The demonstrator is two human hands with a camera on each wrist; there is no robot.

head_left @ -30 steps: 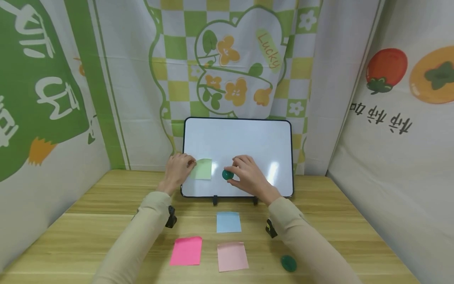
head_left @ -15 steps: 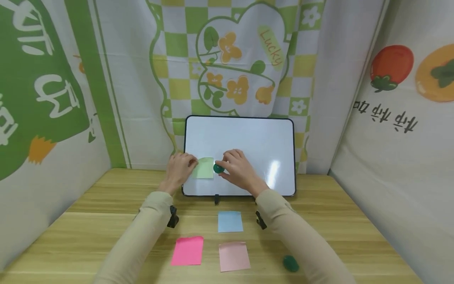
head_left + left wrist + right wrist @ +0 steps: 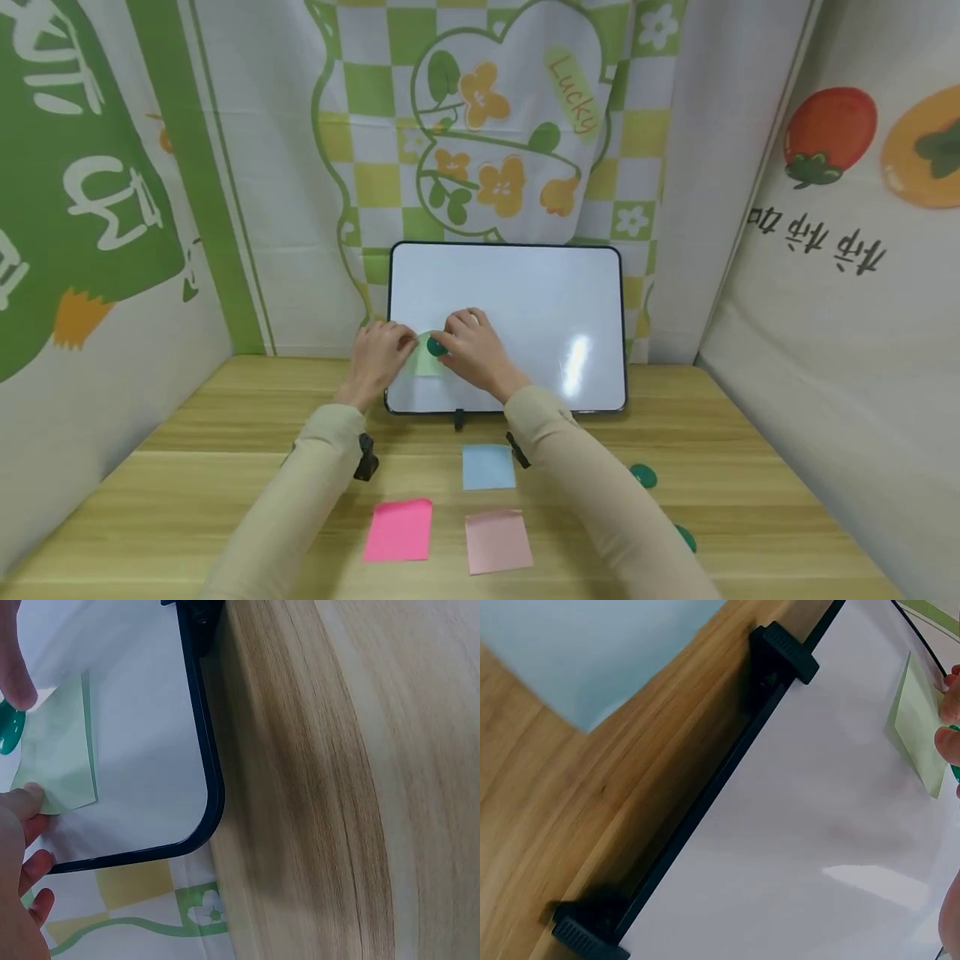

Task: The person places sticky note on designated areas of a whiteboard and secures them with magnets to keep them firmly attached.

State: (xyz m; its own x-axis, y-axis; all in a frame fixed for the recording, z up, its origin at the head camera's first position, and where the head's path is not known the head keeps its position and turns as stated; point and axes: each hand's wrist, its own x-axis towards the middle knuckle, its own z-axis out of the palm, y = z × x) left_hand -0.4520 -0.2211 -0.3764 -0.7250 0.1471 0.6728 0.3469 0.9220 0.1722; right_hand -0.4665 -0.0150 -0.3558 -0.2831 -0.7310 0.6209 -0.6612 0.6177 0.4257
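A whiteboard [image 3: 517, 292] with a black frame leans upright at the back of the table. My left hand [image 3: 373, 358] pinches the left edge of a pale green sticky note [image 3: 426, 365], which lies against the lower left of the board. Between thumb and fingers, my right hand [image 3: 476, 354] holds a round green magnet [image 3: 436, 347] over the upper part of that note. In the left wrist view the note [image 3: 64, 750] stands slightly off the board along one edge. Whether the magnet touches the note cannot be told.
On the wooden table [image 3: 180, 475] lie a blue sticky note [image 3: 489, 467], a bright pink one [image 3: 399, 531] and a pale pink one [image 3: 498, 542]. Two more green magnets, one farther back [image 3: 643, 476], sit beside the right forearm. Black feet [image 3: 784, 652] support the board.
My right hand has moved left with the green magnet, from the bare board to over the green note. The left hand stays at the note's edge. A second table magnet has come into view.
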